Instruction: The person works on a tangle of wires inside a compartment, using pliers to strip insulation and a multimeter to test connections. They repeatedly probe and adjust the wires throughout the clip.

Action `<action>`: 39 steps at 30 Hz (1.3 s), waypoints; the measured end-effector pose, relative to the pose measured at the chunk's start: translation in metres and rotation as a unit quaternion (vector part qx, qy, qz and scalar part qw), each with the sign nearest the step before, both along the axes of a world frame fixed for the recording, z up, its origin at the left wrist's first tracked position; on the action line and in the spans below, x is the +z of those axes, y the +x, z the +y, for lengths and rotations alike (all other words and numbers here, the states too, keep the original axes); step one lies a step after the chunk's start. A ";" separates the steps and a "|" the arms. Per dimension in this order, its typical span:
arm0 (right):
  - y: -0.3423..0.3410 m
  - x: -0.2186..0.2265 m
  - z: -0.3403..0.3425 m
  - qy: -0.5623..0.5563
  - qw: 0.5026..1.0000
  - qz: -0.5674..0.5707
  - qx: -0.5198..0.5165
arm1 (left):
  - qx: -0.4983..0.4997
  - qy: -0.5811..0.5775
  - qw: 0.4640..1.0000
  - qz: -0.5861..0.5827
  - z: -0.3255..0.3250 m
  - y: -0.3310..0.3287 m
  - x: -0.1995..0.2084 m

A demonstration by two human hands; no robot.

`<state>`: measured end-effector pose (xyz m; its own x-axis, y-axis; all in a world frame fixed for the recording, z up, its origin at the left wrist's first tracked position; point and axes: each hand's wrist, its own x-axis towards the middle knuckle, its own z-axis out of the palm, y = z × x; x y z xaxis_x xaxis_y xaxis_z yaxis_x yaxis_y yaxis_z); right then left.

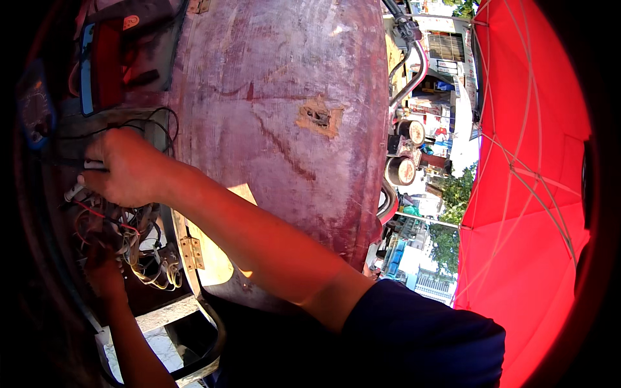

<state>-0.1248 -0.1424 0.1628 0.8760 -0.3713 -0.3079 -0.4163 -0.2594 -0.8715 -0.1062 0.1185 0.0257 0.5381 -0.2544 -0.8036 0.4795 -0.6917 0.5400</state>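
My right hand [132, 169] reaches across to the left with its fingers closed around a black lead [97, 165] with pale parts. Just below its fingertips is a small white cylindrical piece [76, 190]. Lower down, in deep shadow, my left hand [103, 266] has bent fingers at a tangle of wires [139, 249]; what they hold, if anything, I cannot make out. A red wire [97, 212] runs between the two hands. Above them, at the far left, is a dark blue meter-like device [37, 107] with a dial.
A worn, purplish-red curved panel [278, 149] fills the middle, with a rusty hinge [192, 253] at its left edge. A red-and-blue case [102, 68] lies at the upper left. A red canopy [537, 161] spreads on the right, beside two round lamps [406, 171].
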 end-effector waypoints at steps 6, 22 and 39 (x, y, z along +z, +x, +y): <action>-0.002 -0.014 0.024 -0.039 0.990 0.120 0.061 | 0.032 -0.022 0.999 -0.019 0.005 -0.004 -0.003; -0.028 -0.043 0.092 -0.004 0.982 0.189 0.006 | 0.203 -0.016 0.974 0.101 0.000 0.004 -0.007; -0.056 -0.081 0.100 0.342 0.929 0.009 -0.139 | 0.293 -0.171 0.915 0.221 0.012 0.014 -0.014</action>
